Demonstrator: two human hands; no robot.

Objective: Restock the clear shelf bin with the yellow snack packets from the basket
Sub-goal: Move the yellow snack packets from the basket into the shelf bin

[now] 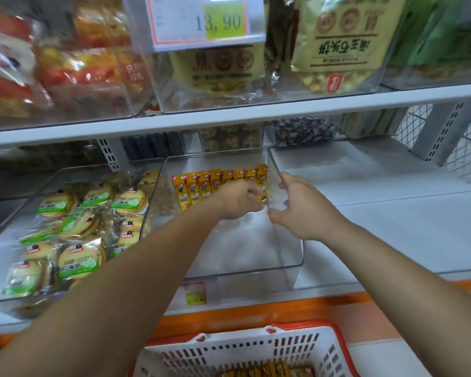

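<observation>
A clear shelf bin (288, 254) stands on the lower shelf, with a row of upright yellow snack packets (199, 186) lined along its back wall. My left hand (237, 200) is inside the bin, with its fingers curled round the packets at the right end of the row. My right hand (302, 208) is at the bin's right wall, fingers bent round the wall's upper edge. A white basket with a red rim (256, 346) sits below at the bottom edge, with more yellow packets (267, 372) in it.
A clear bin of round green-labelled biscuit packs (74, 229) stands left of the bin. Bare white shelf (392, 213) extends to the right. The upper shelf edge (229, 118) overhangs, carrying bins of bagged snacks and a price tag (201, 23).
</observation>
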